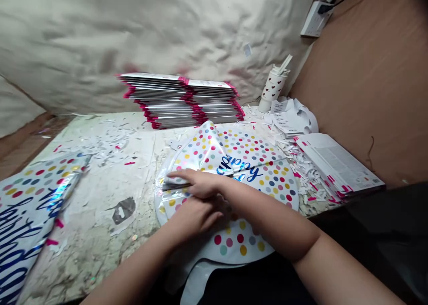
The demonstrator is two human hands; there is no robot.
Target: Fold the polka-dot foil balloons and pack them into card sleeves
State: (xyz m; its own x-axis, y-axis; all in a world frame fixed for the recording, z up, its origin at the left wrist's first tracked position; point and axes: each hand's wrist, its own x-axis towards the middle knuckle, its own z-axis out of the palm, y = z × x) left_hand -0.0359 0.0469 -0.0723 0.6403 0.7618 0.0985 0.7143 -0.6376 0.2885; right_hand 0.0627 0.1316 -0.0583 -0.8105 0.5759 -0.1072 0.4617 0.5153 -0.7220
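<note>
A flat, white foil balloon (242, 242) with coloured dots and blue "happy" lettering lies in front of me, partly folded over. My right hand (197, 182) reaches across from the right, its fingers closed over the layered fold at the balloon's left side. Beneath it and nearer to me, my left hand (200, 216) rests on the balloon with the thumb spread away. My right hand and wrist hide the left fingertips. The forearms cross close to the wrists. A pale tail of the balloon hangs over the table's front edge.
Another dotted foil balloon (26, 220) lies at the left. Pink-edged flat packs (190, 102) are stacked at the back. A heart-patterned tumbler (274, 88), a roll of labels (294, 117) and a flat pack pile (337, 162) stand right, among paper scraps.
</note>
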